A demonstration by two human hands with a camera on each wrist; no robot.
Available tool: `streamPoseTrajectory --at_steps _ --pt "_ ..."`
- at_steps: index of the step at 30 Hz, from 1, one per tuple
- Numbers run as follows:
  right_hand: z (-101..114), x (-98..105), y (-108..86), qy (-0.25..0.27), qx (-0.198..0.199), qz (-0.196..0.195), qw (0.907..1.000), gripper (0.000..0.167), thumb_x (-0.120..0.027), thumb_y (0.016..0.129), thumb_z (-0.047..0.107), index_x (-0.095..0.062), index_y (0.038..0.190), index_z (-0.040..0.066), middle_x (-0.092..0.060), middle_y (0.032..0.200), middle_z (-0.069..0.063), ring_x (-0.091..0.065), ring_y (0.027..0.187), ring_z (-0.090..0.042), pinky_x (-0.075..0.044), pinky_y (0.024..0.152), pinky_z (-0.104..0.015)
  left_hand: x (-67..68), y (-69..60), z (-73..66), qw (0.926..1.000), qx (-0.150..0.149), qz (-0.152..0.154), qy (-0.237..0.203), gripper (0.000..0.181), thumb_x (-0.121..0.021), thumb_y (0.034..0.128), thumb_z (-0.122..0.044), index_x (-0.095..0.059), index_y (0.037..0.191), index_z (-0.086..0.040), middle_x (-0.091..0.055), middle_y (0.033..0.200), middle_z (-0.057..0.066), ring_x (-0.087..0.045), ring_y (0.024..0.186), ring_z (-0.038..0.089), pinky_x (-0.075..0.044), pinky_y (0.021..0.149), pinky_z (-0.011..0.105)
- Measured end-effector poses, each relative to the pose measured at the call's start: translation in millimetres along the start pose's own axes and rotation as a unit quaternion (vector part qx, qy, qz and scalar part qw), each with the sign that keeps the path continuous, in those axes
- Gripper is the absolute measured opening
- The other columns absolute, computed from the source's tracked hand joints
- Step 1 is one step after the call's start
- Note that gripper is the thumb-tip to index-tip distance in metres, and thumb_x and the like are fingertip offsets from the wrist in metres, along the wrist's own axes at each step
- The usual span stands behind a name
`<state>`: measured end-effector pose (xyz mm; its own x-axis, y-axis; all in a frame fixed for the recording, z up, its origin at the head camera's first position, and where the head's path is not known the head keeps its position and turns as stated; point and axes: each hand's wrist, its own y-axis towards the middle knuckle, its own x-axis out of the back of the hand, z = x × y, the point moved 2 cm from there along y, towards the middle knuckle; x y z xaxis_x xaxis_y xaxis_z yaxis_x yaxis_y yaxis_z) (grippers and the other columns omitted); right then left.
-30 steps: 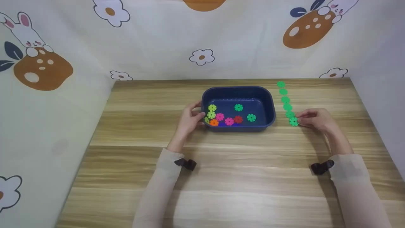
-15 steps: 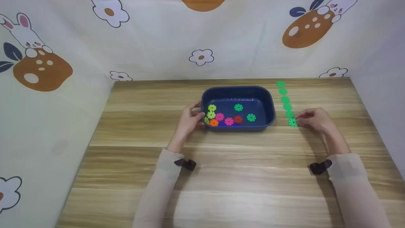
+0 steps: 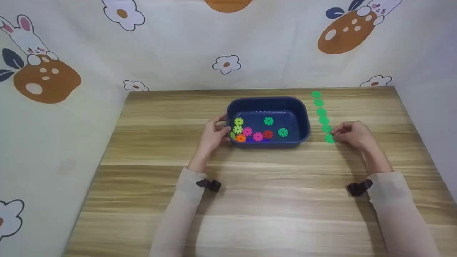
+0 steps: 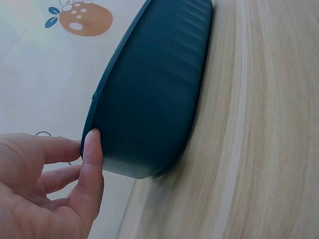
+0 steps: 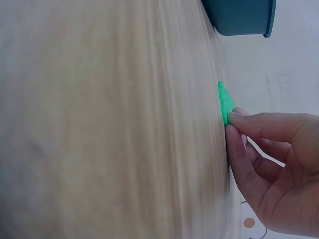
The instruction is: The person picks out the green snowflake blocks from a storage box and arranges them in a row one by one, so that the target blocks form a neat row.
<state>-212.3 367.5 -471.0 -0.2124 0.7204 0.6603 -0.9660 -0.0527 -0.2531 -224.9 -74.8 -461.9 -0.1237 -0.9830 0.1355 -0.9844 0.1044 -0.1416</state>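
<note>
My left hand (image 3: pixel 213 135) grips the left end of a dark blue plastic tub (image 3: pixel 269 145), its thumb outside and fingers around the rim, as the left wrist view confirms. To the right of the tub, several green notched plastic discs run in a line (image 3: pixel 322 120) toward the back edge. My right hand (image 3: pixel 353 134) pinches the right edge of the nearest green disc (image 3: pixel 329 138) between thumb and forefinger, low at the table; the fingertips cover part of it. In the right wrist view this green disc (image 5: pixel 224 102) appears edge-on.
Inside the tub lie yellow discs (image 3: pixel 238 129), pink discs (image 3: pixel 258 136), an orange disc (image 3: pixel 241 138), a red disc (image 3: pixel 268 134), two green discs (image 3: pixel 283 132) and something blue along the front wall. A patterned cloth (image 3: pixel 178 43) rises behind the wooden table (image 3: pixel 271 200).
My right hand has shifted slightly left with the nearest green disc, which now sits a little lower in the line. The left hand and the tub hold still.
</note>
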Motion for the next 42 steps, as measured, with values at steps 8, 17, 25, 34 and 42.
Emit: streamPoseTrajectory --at_steps 8,17,25,34,42 --pt "-4 1 0.0 0.04 -0.002 0.001 0.9992 0.029 -0.071 0.088 0.005 -0.065 0.111 -0.012 -0.066 0.075 0.018 -0.059 0.071 0.006 -0.053 0.066 -0.009 0.5 0.5 0.0 0.9999 -0.002 0.004 0.013 0.054 -0.058 0.0947 0.004 -0.046 0.147 -0.003 -0.052 0.142 0.02 -0.065 0.107 0.035 -0.064 0.063 0.03" --pt "0 5 -0.5 0.123 0.01 -0.024 0.9921 0.027 -0.068 0.091 0.005 -0.065 0.114 -0.01 -0.068 0.075 0.022 -0.063 0.074 0.008 -0.056 0.068 -0.009 1.1 0.1 1.2 1.0 -0.005 0.004 0.006 0.055 -0.058 0.0938 0.005 -0.045 0.147 -0.001 -0.052 0.142 0.021 -0.065 0.109 0.038 -0.062 0.06 0.024" --pt "17 7 -1.0 0.123 0.025 -0.047 0.9909 0.027 -0.067 0.092 0.007 -0.064 0.114 -0.01 -0.067 0.077 0.025 -0.062 0.075 0.008 -0.054 0.068 -0.008 0.4 -0.8 -0.9 0.9999 0.011 0.005 -0.003 0.056 -0.058 0.0949 0.004 -0.044 0.149 -0.004 -0.051 0.144 0.019 -0.063 0.115 0.037 -0.063 0.063 0.022" --pt "44 6 2.1 0.192 0.053 -0.047 0.9789 0.015 -0.064 0.091 -0.002 -0.069 0.105 0.002 -0.07 0.078 0.021 -0.065 0.076 0.007 -0.057 0.068 -0.009 0.1 0.0 -0.7 0.9999 0.01 0.002 0.001 0.057 -0.059 0.0939 0.005 -0.044 0.149 -0.003 -0.05 0.144 0.02 -0.062 0.117 0.039 -0.064 0.065 0.025" --pt "71 -4 7.2 0.233 0.071 -0.029 0.9694 0.016 -0.067 0.091 -0.002 -0.069 0.105 0.005 -0.072 0.082 0.016 -0.067 0.08 0.004 -0.059 0.074 -0.012 0.2 -0.6 0.5 1.0 0.007 0.003 0.001 0.057 -0.059 0.0937 0.005 -0.044 0.148 -0.003 -0.051 0.143 0.02 -0.064 0.115 0.039 -0.065 0.069 0.031"
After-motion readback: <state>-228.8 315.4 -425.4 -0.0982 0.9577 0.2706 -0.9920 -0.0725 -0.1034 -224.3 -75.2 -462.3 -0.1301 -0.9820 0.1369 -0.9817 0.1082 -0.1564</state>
